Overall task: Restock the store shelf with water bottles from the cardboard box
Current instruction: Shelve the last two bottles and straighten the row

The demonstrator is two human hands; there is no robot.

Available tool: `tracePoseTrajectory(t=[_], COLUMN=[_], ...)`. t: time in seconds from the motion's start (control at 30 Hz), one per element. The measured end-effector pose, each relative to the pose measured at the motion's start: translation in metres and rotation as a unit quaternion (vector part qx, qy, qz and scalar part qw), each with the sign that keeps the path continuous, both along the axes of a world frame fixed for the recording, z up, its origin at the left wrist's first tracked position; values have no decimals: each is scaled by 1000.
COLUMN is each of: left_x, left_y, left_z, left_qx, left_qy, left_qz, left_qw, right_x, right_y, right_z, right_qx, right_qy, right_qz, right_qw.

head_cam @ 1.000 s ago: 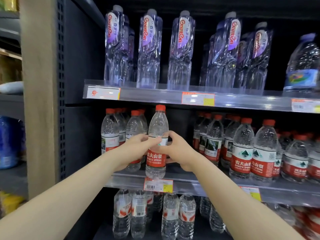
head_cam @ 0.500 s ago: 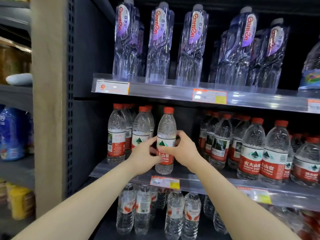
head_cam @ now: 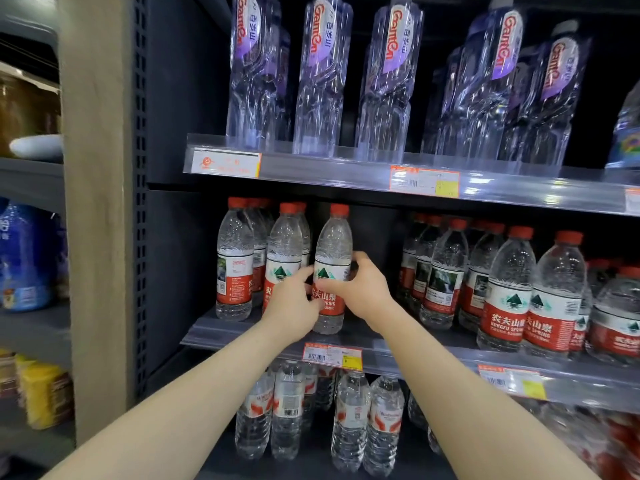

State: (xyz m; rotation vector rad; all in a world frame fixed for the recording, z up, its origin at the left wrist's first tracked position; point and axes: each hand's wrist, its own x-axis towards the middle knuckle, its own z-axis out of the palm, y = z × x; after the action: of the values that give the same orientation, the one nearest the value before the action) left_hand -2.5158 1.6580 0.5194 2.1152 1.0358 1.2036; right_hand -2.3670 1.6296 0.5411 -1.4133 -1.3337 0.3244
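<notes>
Fingers (head_cam: 361,260) of right hand (head_cam: 363,292) and left hand (head_cam: 291,306) grip bottle (head_cam: 333,244) at label | likely full, weighty, thin-walled, slick | best held mid-body, not cap

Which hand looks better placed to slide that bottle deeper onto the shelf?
Probably the right. The right hand wraps the bottle beside the open gap; the left hand is squeezed against the neighbouring bottle.

Standing in a shop, facing a middle shelf (head_cam: 228,336) edged with price tags (head_cam: 332,355), bottled water (head_cam: 382,98) above and below it.
</notes>
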Motion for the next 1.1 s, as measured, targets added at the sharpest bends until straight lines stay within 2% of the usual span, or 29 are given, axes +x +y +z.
tracePoseTrajectory(t=[0.37, 0.57, 0.83, 1.1], left_x=[15, 8, 9, 11], left_y=[11, 4, 7, 4], left_z=[-13, -21, -26, -28], left_qx=[-39, -26, -27, -19], left_qy=[-24, -3, -36, -50], left_qz=[8, -20, 17, 31], left_qw=[999, 999, 999, 998], right_x=[14, 13, 16, 19], right_y=[2, -6, -9, -11], right_z=[-9, -13, -17, -21], right_qx=[0, -26, -40, -62], right_qy=[12, 9, -26, -17], right_qz=[12, 21, 23, 32], right_qw=[1000, 999, 999, 997])
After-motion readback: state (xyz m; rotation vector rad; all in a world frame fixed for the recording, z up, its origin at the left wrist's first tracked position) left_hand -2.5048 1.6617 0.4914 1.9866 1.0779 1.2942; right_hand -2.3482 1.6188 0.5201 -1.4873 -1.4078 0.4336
